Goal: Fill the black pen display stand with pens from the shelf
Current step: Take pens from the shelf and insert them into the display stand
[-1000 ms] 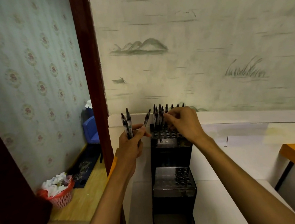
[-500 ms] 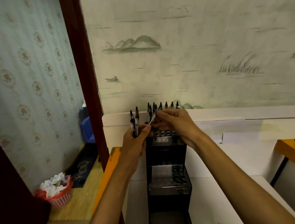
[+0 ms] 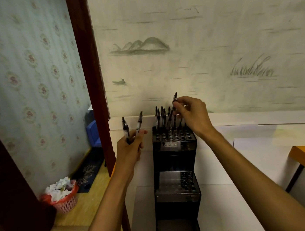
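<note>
- Right hand (image 3: 191, 115), centre of frame, pinches one pen (image 3: 172, 112), tilted, over the stand's top tier.
- Left hand (image 3: 130, 150), just left of it, grips two pens (image 3: 131, 129) upright.
- Black pen display stand (image 3: 176, 168) sits lower centre on the white bench (image 3: 227, 191), a few pens already in its back holes.

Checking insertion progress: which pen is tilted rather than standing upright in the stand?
The pen pinched by the right hand: it slants over the top tier, while the seated pens stand upright.

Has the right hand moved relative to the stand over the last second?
Yes. The right hand rose from the top tier's holes of the black pen display stand, now pinching a tilted pen above the back row.
</note>
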`<action>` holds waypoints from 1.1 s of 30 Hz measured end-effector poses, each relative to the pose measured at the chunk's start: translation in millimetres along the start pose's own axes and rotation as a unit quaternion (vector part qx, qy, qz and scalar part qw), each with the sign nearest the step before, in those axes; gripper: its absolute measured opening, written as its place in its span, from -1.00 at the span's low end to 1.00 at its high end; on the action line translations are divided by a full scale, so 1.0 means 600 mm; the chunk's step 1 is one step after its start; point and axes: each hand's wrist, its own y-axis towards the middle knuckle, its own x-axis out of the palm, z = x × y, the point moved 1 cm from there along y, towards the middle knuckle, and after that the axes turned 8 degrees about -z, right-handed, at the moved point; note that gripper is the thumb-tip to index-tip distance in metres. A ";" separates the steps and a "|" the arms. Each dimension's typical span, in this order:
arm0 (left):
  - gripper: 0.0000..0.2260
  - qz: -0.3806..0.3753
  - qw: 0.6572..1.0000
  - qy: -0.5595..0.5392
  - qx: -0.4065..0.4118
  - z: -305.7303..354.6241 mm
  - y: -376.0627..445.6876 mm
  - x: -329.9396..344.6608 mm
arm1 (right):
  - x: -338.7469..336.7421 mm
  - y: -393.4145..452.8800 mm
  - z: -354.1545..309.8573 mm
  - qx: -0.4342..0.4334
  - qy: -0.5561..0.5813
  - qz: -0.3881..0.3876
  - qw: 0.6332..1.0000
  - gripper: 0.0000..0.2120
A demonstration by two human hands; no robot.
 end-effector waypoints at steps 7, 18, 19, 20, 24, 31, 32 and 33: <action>-0.78 -0.011 1.000 0.000 0.002 0.003 0.001 0.000 | -0.004 0.007 0.002 -0.014 -0.052 0.000 0.999 -0.85; -0.84 -0.016 1.000 -0.007 0.010 0.011 0.002 0.014 | 0.002 -0.006 0.009 -0.019 -0.154 -0.068 0.986 -0.79; -0.82 -0.014 1.000 -0.001 0.010 0.011 0.002 0.015 | 0.006 -0.010 0.013 -0.017 -0.170 -0.088 0.981 -0.79; -0.81 -0.012 1.000 0.003 0.008 0.011 0.002 0.016 | 0.011 -0.015 0.016 -0.015 -0.180 -0.103 0.978 -0.80; -0.82 -0.018 1.000 -0.018 -0.012 0.011 0.003 0.020 | 0.018 -0.020 0.023 -0.008 -0.185 -0.109 0.977 -0.78; -0.81 -0.015 1.000 -0.022 -0.012 0.013 0.003 0.035 | 0.008 -0.028 0.015 0.007 -0.151 -0.085 0.985 -0.77; -0.81 -0.015 1.000 -0.019 -0.006 0.014 0.003 0.037 | 0.007 -0.031 0.012 0.009 -0.113 -0.089 0.990 -0.81; -0.82 -0.016 1.000 -0.017 -0.001 0.015 0.003 0.040 | 0.007 -0.034 0.009 0.012 -0.070 -0.099 0.992 -0.85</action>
